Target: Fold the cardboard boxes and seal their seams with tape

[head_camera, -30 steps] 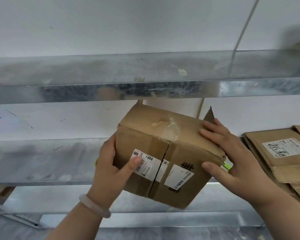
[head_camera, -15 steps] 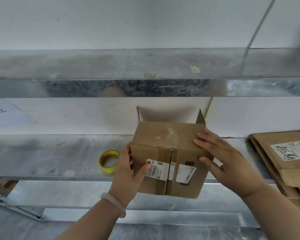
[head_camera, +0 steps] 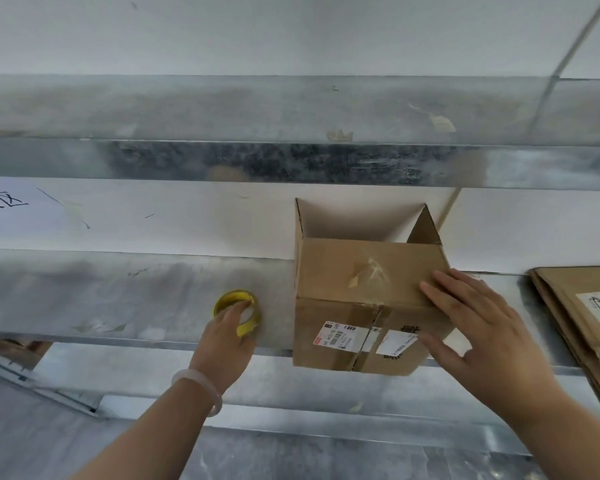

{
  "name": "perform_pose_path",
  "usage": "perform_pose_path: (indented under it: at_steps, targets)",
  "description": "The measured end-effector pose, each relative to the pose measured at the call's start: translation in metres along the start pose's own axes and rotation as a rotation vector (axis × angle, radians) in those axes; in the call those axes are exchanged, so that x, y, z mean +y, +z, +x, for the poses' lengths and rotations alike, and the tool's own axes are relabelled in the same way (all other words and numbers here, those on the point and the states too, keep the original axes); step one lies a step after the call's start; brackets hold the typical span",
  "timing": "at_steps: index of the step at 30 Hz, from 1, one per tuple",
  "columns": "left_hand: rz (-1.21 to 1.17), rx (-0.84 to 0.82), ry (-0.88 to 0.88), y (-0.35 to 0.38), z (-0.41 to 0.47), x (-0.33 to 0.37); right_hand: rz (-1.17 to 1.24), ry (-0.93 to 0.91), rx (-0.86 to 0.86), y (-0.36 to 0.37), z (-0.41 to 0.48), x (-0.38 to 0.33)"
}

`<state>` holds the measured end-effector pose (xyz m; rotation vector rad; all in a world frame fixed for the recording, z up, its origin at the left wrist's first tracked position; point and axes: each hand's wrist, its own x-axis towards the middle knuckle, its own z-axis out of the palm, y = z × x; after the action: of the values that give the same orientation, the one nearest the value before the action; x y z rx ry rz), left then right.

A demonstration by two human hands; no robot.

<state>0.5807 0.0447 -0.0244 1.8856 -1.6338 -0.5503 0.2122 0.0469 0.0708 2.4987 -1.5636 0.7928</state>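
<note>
Head view: your left hand (head_camera: 227, 336) grips the yellow tape roll (head_camera: 238, 311) on the galvanised metal shelf (head_camera: 118, 292). Your right hand (head_camera: 482, 334) lies flat, fingers straight, steadying the cardboard box (head_camera: 368, 299), which overhangs the shelf edge, its labelled seam facing you and its far flaps open. Step in hand, as judged: fetching tape. Next, carry the roll to that seam. The board is creased, with old tape residue on top.
</note>
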Motion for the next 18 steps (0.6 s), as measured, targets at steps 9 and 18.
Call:
perform_pose_path:
  at_steps: [9,18]
  targets:
    - [0.430,-0.009,0.077,-0.011,0.016,-0.019,0.057,-0.024,0.053,-0.002,0.026,-0.055]
    - [0.116,0.293,0.540,-0.086,-0.008,0.090,0.415,0.086,-0.270,0.007,0.090,-0.138]
